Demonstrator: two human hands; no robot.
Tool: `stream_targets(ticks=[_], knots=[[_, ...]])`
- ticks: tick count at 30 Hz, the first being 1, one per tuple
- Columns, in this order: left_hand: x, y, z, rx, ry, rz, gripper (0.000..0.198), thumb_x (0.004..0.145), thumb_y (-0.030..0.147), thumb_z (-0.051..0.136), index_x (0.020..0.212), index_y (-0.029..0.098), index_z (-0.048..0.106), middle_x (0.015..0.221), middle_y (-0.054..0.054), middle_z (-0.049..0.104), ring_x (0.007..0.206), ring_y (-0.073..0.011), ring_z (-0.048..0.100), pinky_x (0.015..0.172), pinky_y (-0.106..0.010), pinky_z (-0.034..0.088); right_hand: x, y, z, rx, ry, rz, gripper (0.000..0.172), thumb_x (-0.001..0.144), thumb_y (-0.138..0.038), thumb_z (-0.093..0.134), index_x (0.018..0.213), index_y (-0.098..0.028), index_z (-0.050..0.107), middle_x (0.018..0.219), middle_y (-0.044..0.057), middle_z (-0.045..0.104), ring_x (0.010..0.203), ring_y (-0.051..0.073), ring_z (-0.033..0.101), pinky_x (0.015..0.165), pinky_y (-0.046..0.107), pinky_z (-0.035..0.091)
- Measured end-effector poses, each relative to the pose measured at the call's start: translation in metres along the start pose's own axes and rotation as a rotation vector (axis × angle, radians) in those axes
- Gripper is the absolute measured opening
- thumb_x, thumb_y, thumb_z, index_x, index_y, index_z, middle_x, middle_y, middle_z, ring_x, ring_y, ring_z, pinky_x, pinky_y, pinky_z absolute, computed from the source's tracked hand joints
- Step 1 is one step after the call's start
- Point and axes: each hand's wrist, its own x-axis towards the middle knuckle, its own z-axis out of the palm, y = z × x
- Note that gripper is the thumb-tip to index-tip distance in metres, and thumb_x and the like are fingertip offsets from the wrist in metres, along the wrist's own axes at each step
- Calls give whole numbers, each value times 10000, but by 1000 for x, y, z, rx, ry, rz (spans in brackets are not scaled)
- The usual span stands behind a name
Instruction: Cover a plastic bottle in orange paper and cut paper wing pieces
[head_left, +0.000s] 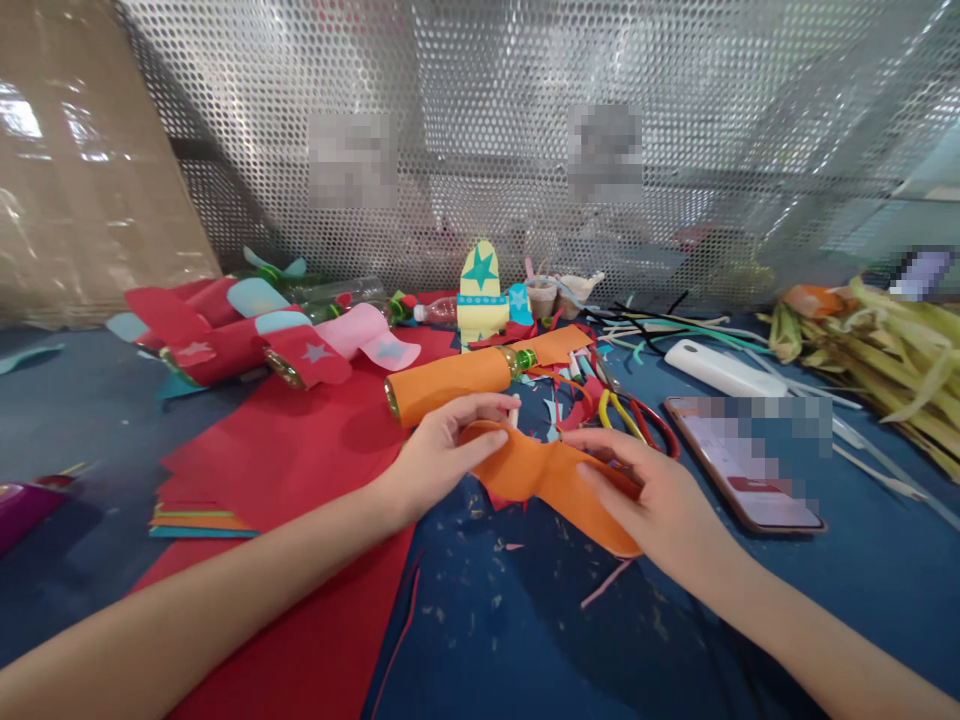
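Orange strip [570,485], just below centre of frame, bent near middle. Left hand [435,455]: fingers pinching left end. Right hand [660,495]: fingers pinching right end. Light, even grip seems best; squeezing could crease it. Keep edges clear of orange-wrapped bottle [454,385] just above.

Two hands [435,455] [667,500], one held cutout [555,482], one orange-wrapped bottle [454,385].
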Motion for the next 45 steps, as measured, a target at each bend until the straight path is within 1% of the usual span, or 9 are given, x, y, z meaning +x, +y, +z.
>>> stream_targets(ticks=[5,9,14,18,22,25,30,38,45], knots=[[11,4,-13,297,-133,24,244,774,274,624,991,197,707,985,-47,707,955,-221,630,899,-331,454,5,3,-1,136,-14,103,204,845,-291,549,1023,-224,622,1085,65,709,1011,198,671,910,359,543],[7,12,-10,307,-295,-21,316,812,437,595,982,205,725,1048,-68,721,1018,-256,637,895,-341,461,6,-2,-3,186,-112,146,170,816,-282,568,954,-216,644,1000,56,738,933,190,701,875,335,560],[1,7,-8,321,-462,-71,322,741,362,692,1023,210,724,1074,-68,717,1007,-248,650,857,-324,487,1,-5,-1,203,-187,118,140,832,-287,589,939,-239,664,965,18,737,898,168,697,842,289,558],[3,-3,-10,247,-524,-137,400,756,288,676,1155,252,666,1169,-55,681,1074,-234,620,895,-325,470,6,-1,-9,-64,8,83,225,890,-400,517,938,-228,653,916,52,711,813,201,676,735,326,557],[5,-6,-13,148,-568,-237,563,744,205,647,1295,285,561,1191,-52,658,1046,-212,622,822,-288,486,17,20,-23,-591,254,-102,269,894,-376,451,929,-166,614,967,152,637,938,306,604,845,460,484],[5,-3,-15,159,-642,-178,514,719,154,620,1205,318,637,1228,-7,646,1098,-209,594,839,-267,472,22,39,-30,-816,228,5,280,863,-374,468,960,-152,606,933,179,628,920,353,594,819,496,469],[4,4,-17,241,-749,-100,451,740,130,562,1116,342,691,1190,48,675,1071,-187,611,830,-249,468,26,58,-30,-766,146,125,227,857,-323,469,958,-166,599,881,166,668,869,346,643,740,453,496],[3,3,-17,223,-710,-113,414,762,162,612,1132,335,682,1262,21,643,1219,-217,547,1036,-362,375,33,70,-36,-424,133,236,225,756,-229,553,981,-219,565,840,94,714,782,283,697,677,386,537],[7,2,-17,65,-475,-155,391,736,186,670,1118,270,695,1266,-22,645,1214,-242,551,997,-362,420,33,48,-37,-28,237,280,316,764,-319,582,1055,-225,502,839,58,687,764,230,688,609,340,563]])
